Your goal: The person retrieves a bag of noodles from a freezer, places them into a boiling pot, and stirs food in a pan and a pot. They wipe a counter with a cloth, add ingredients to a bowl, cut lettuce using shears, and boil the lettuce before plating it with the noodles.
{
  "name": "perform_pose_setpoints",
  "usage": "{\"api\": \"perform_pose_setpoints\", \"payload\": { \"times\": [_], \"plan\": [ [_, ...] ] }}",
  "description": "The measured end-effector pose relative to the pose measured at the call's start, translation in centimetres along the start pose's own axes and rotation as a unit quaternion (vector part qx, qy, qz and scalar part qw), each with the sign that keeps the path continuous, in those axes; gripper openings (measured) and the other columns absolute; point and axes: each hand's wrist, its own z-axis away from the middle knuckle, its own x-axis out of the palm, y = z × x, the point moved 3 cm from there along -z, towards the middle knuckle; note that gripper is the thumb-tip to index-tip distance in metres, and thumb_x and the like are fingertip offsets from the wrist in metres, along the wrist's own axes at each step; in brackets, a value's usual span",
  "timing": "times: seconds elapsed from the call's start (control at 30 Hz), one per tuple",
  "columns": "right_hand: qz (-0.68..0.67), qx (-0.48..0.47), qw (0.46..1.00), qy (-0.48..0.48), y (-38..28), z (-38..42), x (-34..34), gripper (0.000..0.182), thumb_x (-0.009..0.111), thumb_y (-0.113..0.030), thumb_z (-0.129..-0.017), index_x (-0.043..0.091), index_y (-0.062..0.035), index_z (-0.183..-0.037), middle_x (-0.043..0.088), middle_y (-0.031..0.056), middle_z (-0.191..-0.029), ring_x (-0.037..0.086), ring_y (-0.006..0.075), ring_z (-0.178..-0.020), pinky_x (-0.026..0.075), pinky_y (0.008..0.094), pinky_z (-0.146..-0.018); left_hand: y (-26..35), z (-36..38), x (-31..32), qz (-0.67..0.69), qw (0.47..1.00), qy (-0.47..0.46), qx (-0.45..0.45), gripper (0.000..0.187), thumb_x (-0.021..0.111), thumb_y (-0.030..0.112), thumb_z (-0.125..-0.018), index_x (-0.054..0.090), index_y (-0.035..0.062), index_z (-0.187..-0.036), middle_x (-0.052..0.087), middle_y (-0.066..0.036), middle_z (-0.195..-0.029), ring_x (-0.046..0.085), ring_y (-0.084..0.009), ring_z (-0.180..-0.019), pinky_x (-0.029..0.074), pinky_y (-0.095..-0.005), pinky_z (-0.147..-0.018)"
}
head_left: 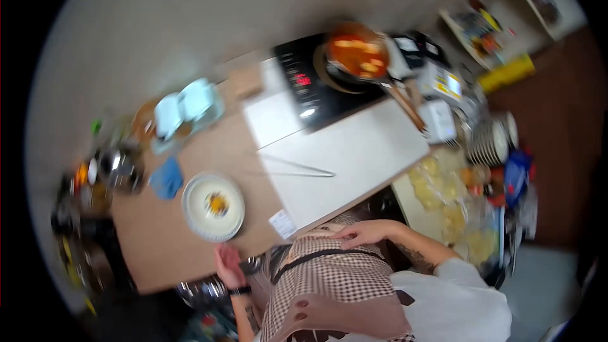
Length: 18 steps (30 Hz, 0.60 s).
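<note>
Checked apron (326,275); bowl (229,221) with orange-yellow food (217,204) near left hand (230,267); red-filled pan (385,49)

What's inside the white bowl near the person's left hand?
The white bowl, near the left hand, shows an orange-yellow patch with dark specks around its middle, too blurred to identify. Whatever lies beneath that patch is covered.

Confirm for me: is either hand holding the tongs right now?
No, the tongs lie across the white surface, with the left hand near the bowl and the right hand at the apron.
</note>
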Motion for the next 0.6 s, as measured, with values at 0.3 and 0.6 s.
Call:
{"api": "perform_pose_setpoints", "payload": {
  "times": [0.3, 0.6],
  "plan": [
    [-0.192, 0.111, 0.78, 0.585, 4.9, 26.4, -11.4, 0.023, 0.06, -0.019, -0.095, 0.068, -0.004, -0.111, 0.067, 0.0017, -0.078, 0.063, 0.0088, -0.062, 0.052, 0.0253, -0.052, -2.0, 6.2, 5.9, -0.4, 0.818, -0.409, -0.053, 0.031, 0.058, 0.023, -0.098, 0.062, -0.0025, -0.117, 0.068, -0.01, -0.101, 0.064, -0.0162, -0.085, 0.052, -0.0309, -0.078],
    [0.088, 0.266, 0.243, 0.928, 28.2, 59.7, -11.5, 0.032, 0.07, -0.017, -0.083, 0.064, -0.0028, -0.112, 0.069, 0.0147, -0.085, 0.068, 0.0314, -0.075, 0.056, 0.04, -0.07, -2.6, 9.6, 22.4, -0.552, 0.677, -0.487, -0.002, 0.028, 0.061, 0.019, -0.095, 0.064, -0.0013, -0.114, 0.069, -0.011, -0.101, 0.064, -0.0175, -0.088, 0.051, -0.0332, -0.082]
  ]
}}
